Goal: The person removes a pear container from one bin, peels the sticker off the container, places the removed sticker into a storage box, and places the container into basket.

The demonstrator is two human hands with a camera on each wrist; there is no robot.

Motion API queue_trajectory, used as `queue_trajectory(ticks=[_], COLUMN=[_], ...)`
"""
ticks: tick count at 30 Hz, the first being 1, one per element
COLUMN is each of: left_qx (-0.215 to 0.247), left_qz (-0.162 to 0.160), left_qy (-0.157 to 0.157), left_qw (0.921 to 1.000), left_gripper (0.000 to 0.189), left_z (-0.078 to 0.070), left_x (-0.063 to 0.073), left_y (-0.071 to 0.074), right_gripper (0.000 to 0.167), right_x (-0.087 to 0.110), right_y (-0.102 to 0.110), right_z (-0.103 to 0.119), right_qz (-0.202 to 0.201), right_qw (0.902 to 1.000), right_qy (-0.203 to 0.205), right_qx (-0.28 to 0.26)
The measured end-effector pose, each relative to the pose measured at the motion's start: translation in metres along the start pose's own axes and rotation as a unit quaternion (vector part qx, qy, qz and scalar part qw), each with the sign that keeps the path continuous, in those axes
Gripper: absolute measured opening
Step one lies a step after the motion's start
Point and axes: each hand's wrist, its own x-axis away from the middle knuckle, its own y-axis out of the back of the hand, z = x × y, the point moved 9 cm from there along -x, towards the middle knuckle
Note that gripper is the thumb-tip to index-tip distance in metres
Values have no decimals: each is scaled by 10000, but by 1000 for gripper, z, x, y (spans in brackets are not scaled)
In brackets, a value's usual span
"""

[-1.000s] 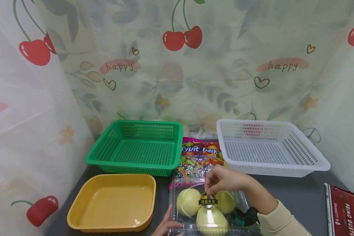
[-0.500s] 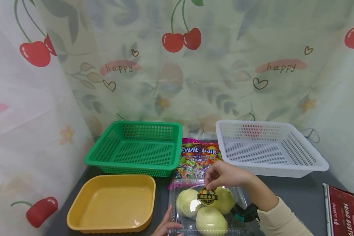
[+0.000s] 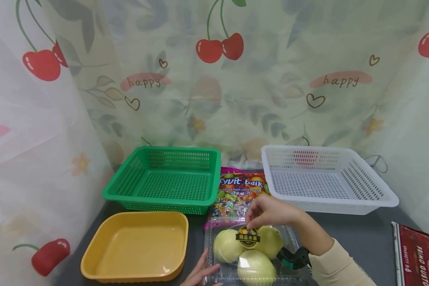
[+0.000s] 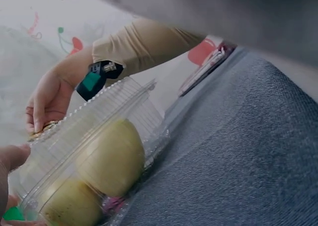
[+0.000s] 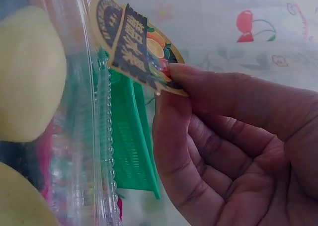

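Observation:
In the head view, a clear plastic box (image 3: 230, 275) with three pale yellow-green round fruits (image 3: 256, 267) lies at the front centre. My right hand (image 3: 271, 212) pinches the edge of a round black-and-gold sticker (image 3: 248, 238) between thumb and forefinger. The right wrist view shows the sticker (image 5: 144, 44) tilted, its far end close to the lid; whether it still sticks there I cannot tell. My left hand (image 3: 200, 274) holds the box's near-left corner, partly cut off by the frame. The thumb (image 4: 14, 157) lies against the box's edge in the left wrist view.
Behind the box lies a candy bag (image 3: 236, 198). A green basket (image 3: 178, 206) stands at back left, a white basket (image 3: 329, 206) at back right. A yellow tray (image 3: 136, 254) is at left, a red spaghetti pack (image 3: 418, 254) at far right.
The right hand and the sticker have shifted slightly left and away from me over the lid. The left hand keeps its place at the box.

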Motion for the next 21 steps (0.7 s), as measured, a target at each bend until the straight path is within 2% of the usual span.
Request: queue_trajectory(ticks=[2,4,7,9,11,14,18,21], left_qx=[-63,-188,-112,41,249,260,111,-196], left_qz=[110,122,-103,-429,-810,-1088,-997,-1006], left_qy=[12,-127,46,326,704,791,777,620], left_qw=[9999,9997,9999,9985,9939,9906,9919,9928], left_gripper=[45,47,50,52,53,52,51,49], left_z=[-4,-11,-16,-17,-15,-19,-22,-23], left_x=[1,3,6,7,10,12,11,11], left_y=[0,0,3,7,11,14,14,16], right_gripper=[9,8,9,9,10,9,8,8], right_x=[-1,-2,-4,-6,-7,-9,-12,-15], right_y=[0,0,-1,-1,-1,0,0,0], right_z=[0,1,3,5,8,11,14,16], right_qz=[10,18,35,21,11,-13,-9,15], right_qw=[10000,10000,10000,10000,10000,10000,10000,9999], right_qy=[-35,-51,-18,-6,2,10,86,137], right_qx=[-24,-35,-44,-28,-7,17,7,-2])
